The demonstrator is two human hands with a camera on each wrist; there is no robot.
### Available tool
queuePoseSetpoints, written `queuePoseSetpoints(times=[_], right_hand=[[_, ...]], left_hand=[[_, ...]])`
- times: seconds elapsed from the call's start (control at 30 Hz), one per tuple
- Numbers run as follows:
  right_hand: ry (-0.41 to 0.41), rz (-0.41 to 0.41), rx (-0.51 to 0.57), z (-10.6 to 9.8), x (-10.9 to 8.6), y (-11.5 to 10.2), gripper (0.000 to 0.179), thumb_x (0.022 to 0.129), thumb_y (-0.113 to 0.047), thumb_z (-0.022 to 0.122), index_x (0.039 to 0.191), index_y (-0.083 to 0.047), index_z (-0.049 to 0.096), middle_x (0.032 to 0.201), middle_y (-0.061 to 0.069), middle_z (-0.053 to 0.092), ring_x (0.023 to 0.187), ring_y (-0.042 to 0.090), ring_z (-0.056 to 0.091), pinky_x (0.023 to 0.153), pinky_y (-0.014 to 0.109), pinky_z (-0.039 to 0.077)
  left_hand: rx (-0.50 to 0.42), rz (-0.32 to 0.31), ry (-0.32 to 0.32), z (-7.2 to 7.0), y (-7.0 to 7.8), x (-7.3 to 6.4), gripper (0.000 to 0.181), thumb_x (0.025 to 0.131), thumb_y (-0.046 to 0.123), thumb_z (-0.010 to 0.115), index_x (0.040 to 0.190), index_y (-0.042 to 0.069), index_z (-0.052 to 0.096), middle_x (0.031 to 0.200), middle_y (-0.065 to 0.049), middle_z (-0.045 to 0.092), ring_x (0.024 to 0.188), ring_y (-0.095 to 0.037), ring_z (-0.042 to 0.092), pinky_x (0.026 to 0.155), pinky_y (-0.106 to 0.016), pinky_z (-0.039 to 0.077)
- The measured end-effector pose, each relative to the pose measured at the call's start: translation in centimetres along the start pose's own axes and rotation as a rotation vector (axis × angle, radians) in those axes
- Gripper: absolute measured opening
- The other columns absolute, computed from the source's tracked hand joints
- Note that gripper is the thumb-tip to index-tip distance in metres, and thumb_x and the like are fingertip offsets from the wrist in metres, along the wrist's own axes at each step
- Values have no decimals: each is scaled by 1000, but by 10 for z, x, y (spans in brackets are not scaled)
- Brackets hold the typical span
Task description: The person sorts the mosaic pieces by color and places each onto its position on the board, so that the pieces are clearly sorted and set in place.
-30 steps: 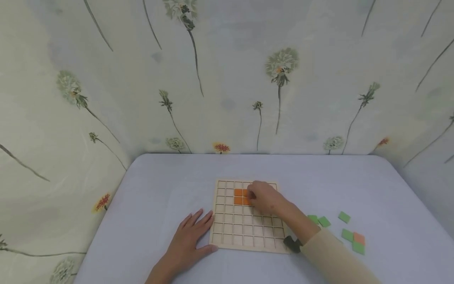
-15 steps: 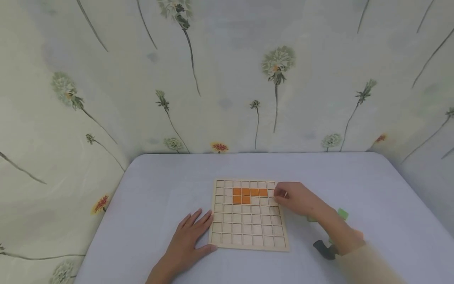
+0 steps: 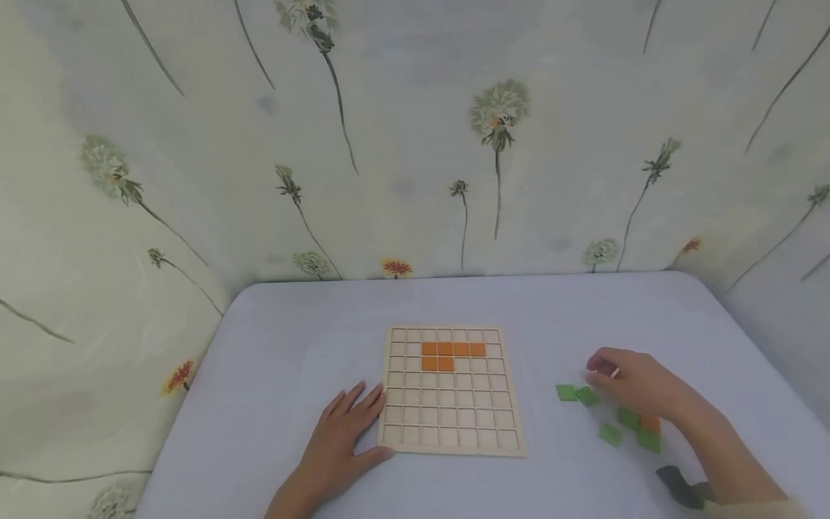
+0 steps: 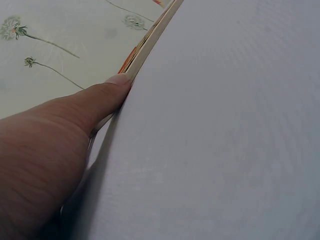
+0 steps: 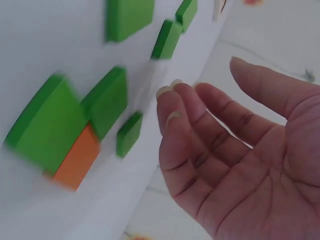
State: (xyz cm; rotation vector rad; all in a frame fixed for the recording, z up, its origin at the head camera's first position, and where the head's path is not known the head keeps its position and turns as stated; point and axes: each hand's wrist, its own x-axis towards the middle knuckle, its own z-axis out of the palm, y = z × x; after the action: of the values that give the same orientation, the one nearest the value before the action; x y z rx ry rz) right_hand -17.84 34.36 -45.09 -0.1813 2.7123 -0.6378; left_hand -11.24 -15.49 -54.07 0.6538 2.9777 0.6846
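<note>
A wooden grid board [image 3: 447, 396] lies on the table, with several orange tiles [image 3: 445, 349] set in cells of its upper rows. My left hand [image 3: 340, 436] rests flat beside it, fingers spread, fingertips and thumb touching its left edge and lower corner. In the left wrist view the thumb [image 4: 107, 92] presses against the board's side [image 4: 150, 45]. My right hand [image 3: 638, 378] is over the loose green tiles [image 3: 566, 392], right of the board. The right wrist view shows its palm [image 5: 265, 190] bare, fingers loosely bent, thumb apart. A loose orange tile [image 5: 77, 162] lies among the green ones.
A white cloth covers the table [image 3: 311, 324], whose far edge meets a dandelion-patterned backdrop [image 3: 402, 144]. A dark object [image 3: 681, 486] sits by the right wrist.
My right hand has left the board and moved right to the loose tiles. Two further orange tiles in the upper row, hidden by the hand earlier, now show. The left hand stays put.
</note>
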Motion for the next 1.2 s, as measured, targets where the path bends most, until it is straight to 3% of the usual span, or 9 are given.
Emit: queuePoseSetpoints(times=[0.37,0.47,0.57,0.8,1.2], right_hand=[[-122,186,-50,2,-31,58,52,91,-34,78,120,7,64,106,12,70,99,37,67,83,57,57],[-113,197,-61,6,-37,65,53,91,-36,79,117,7,64,104,13,71,98,38,67,84,58,57],[-98,184,-59,9,-41,66,49,91,-36,80,111,5,65,100,9,70,94,34,68,82,55,58],[-138,270,23,13,-43,59,41,92,-31,80,108,3,64,95,4,68,84,20,65,72,43,60],[-99,254,32,15,-46,57,37,90,-34,81,99,-2,66,89,1,66,81,18,63,72,43,58]], left_hand=[[-22,-9,-2,-1,3,-1,91,90,69,66,163,23,39,170,17,24,160,-18,13,128,-51,10],[-26,-9,-3,1,2,-1,91,90,70,66,163,24,39,170,18,24,160,-17,12,128,-51,10],[-33,-9,-2,1,1,-1,90,90,68,67,163,24,39,170,17,24,160,-17,12,128,-51,10],[-34,-10,-1,0,2,-1,90,90,65,71,163,23,39,170,17,25,160,-18,13,128,-52,11],[-31,8,13,-4,4,-1,89,91,66,68,162,21,41,169,14,28,160,-21,16,127,-54,13]])
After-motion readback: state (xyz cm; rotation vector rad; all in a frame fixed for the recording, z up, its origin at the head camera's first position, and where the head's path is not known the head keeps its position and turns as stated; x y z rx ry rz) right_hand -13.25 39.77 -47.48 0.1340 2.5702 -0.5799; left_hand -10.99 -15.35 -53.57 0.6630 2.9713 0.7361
